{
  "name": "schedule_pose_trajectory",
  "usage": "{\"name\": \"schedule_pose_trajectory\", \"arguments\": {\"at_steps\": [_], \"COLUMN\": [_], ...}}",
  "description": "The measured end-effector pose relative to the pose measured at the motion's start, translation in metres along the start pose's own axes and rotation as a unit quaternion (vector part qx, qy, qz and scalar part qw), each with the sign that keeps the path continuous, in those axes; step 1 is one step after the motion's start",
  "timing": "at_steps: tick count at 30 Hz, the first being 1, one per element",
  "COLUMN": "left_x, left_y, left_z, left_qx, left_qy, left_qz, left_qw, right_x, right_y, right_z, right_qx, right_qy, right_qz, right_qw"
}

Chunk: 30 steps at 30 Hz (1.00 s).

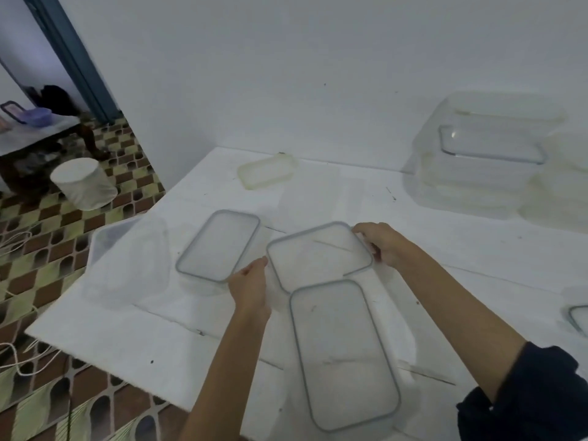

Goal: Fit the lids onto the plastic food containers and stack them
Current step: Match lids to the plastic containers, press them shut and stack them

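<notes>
left hand (251, 288) – fingers curled round the left edge of the clear grey-rimmed rectangular plastic lid (318, 254) | right hand (381, 246) – gripping its far right corner | lid mid white table (127, 338), between left lidded container (219, 245) and near lidded container (342, 354), which overlaps its near edge | clear container stack (483, 160) far right

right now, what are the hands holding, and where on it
The middle lidded container, held between both hands: the right hand grips its far right corner, and the left hand holds its left side near the front corner.
</notes>
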<state>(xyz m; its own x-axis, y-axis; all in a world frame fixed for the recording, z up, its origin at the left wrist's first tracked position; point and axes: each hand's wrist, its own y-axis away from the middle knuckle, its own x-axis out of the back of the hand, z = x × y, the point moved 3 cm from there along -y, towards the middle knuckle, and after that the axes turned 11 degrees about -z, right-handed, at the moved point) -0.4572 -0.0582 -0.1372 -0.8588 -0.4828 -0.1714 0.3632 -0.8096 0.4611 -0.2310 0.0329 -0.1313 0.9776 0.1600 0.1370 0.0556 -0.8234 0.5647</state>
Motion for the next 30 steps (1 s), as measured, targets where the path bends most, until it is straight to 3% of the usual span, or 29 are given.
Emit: {"name": "schedule_pose_trajectory", "arguments": {"at_steps": [6,11,15,23,30], "left_x": [-0.033,-0.067,-0.099,-0.166,-0.194], "left_y": [-0.005,-0.001,0.013,0.062,0.114], "left_z": [0.010,0.030,0.041,0.018,-0.032], "left_qx": [-0.122,-0.205,-0.247,-0.177,-0.125], "left_qy": [0.020,-0.005,-0.031,-0.099,-0.177], "left_qz": [-0.063,-0.120,-0.167,-0.289,-0.374], "left_qw": [0.990,0.971,0.954,0.936,0.902], "right_x": [0.030,0.057,0.085,0.156,0.191], "right_y": [0.014,0.044,0.075,0.171,0.229], "right_z": [-0.002,-0.009,-0.007,0.031,0.096], "right_qx": [0.074,0.178,0.198,0.195,0.122], "right_qy": [-0.162,-0.241,-0.272,-0.157,-0.089], "right_qz": [0.016,0.026,0.065,0.222,0.302], "right_qw": [0.984,0.954,0.940,0.942,0.941]}}
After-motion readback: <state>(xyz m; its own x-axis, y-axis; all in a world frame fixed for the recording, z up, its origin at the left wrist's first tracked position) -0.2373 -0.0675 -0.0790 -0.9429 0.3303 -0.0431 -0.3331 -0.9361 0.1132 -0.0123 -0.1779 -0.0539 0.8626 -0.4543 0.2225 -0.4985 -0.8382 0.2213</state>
